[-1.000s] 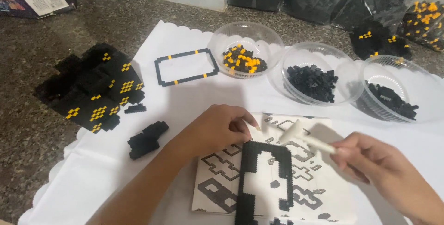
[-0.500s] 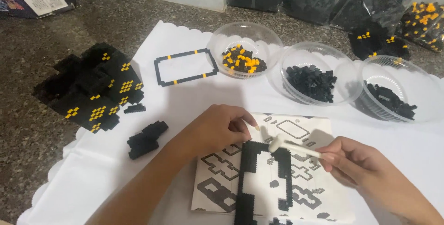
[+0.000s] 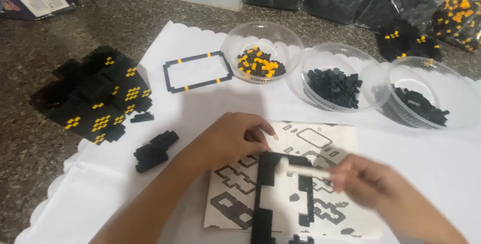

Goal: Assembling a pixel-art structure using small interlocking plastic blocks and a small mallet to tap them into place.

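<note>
A black brick frame (image 3: 264, 194) lies on a printed instruction sheet (image 3: 235, 199) near the front. My left hand (image 3: 233, 139) rests with curled fingers on the frame's top left corner. My right hand (image 3: 371, 181) is blurred and holds a small white stick tool (image 3: 303, 170), whose tip sits over the frame's top edge.
Three clear bowls stand behind: one with yellow and black bricks (image 3: 261, 63), two with black bricks (image 3: 334, 86) (image 3: 420, 106). A thin rectangular frame (image 3: 196, 71) lies on the white cloth (image 3: 190, 108). A large black-and-yellow build (image 3: 95, 96) and a small black piece (image 3: 154, 150) sit left. Bags of bricks (image 3: 401, 8) line the back.
My right hand has moved left with the white tool, bringing its tip from beside the frame to over the frame's top edge. The left hand has stayed on the frame.
</note>
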